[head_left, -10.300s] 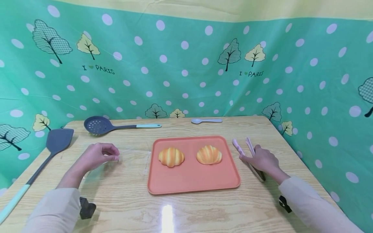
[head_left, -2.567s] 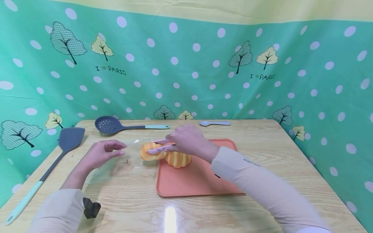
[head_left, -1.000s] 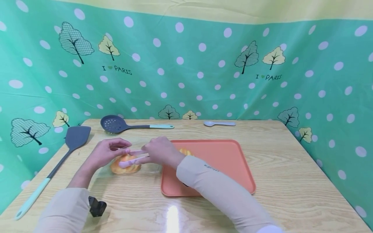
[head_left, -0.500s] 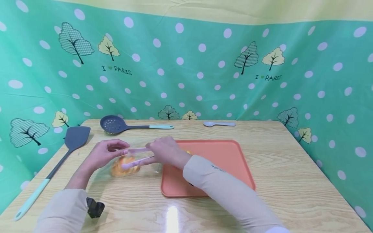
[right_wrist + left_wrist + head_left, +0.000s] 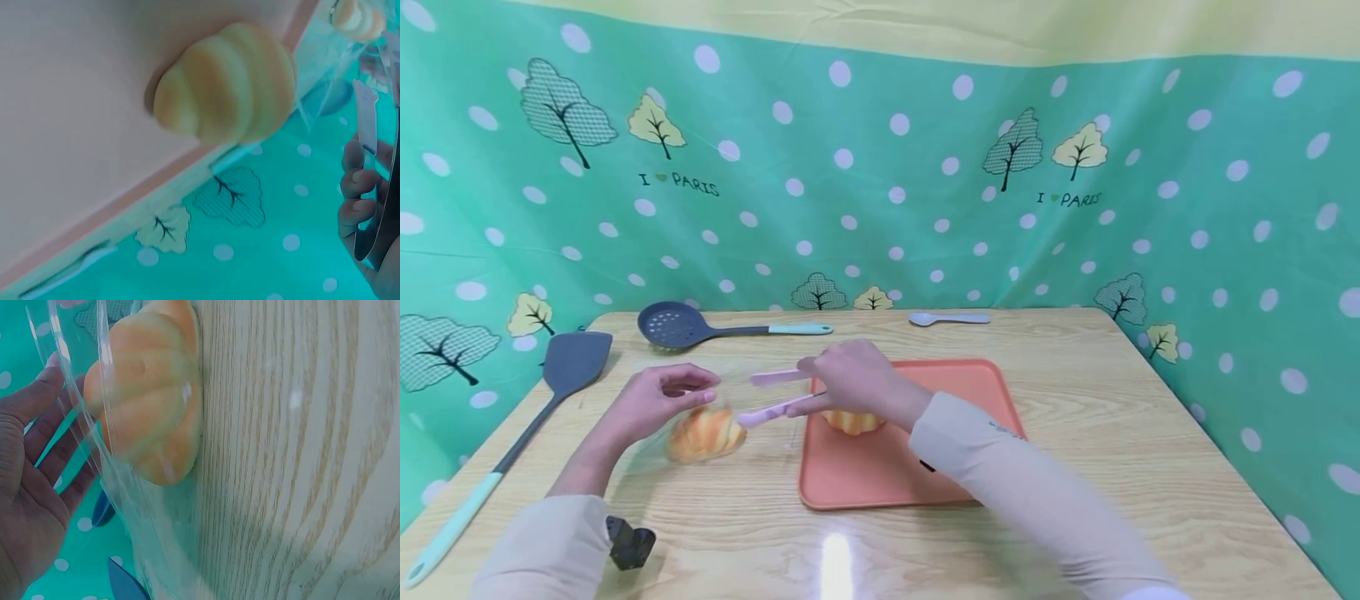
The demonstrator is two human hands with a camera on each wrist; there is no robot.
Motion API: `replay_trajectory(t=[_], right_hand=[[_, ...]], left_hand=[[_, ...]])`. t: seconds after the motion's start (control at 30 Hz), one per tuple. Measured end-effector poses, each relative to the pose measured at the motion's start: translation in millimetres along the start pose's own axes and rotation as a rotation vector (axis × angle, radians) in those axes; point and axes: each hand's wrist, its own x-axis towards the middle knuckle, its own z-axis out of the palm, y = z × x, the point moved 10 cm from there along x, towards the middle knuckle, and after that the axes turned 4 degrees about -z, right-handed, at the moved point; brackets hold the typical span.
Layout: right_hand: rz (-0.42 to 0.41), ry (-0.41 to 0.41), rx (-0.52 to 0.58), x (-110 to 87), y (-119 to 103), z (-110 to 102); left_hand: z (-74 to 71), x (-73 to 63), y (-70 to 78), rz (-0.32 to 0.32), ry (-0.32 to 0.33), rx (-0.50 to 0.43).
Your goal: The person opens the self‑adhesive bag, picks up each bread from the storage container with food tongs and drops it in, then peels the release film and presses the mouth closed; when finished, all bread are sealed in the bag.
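Note:
My left hand [image 5: 655,404] holds the edge of a clear plastic bag [image 5: 125,487] between thumb and fingers, left of the tray. Inside the bag lies a croissant-shaped bread [image 5: 703,435], golden with pale ridges, seen close through the plastic in the left wrist view. With my right hand [image 5: 857,379] I grip metal tongs with lilac tips [image 5: 766,414]. Their arms are spread with nothing between them, the near tip just right of the bagged bread. A second croissant-shaped bread [image 5: 853,423] sits on the pink tray [image 5: 887,479], partly hidden by my right hand.
A grey spatula [image 5: 577,362] with a mint handle lies along the left edge. At the back are a grey skimmer [image 5: 673,325] and a small lilac spoon [image 5: 947,318]. A polka-dot cloth [image 5: 880,167] hangs behind the wooden table [image 5: 1090,433].
Both breads lay on the tray and the tongs on the table at right. The right hand took the tongs, carried one bread into the bag, released it and drew back right.

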Motion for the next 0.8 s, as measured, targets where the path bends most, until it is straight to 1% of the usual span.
replay_trajectory(t=[0.1,0.2,0.33,0.4,0.6,0.8], right_hand=[[-0.005,0.020,-0.020,-11.4,5,-9],[-0.008,0.058,-0.030,-24.5,11,-18],[-0.014,0.130,-0.014,-42.6,23,-29],[-0.003,0.152,-0.003,-51.3,31,-32],[0.062,0.183,0.039,-76.0,57,-32],[0.089,0.191,0.058,-96.9,72,-25]], left_hand=[[-0.1,-0.1,-0.2,-0.001,0.000,-0.002],[-0.1,-0.5,-1.0,-0.009,-0.001,-0.004],[-0.3,-1.3,-0.8,-0.014,-0.004,-0.006],[-0.1,-1.3,-0.4,-0.013,-0.008,-0.010],[0.9,-0.1,0.3,-0.016,-0.022,-0.018],[0.3,-0.3,0.1,-0.007,-0.015,-0.008]])
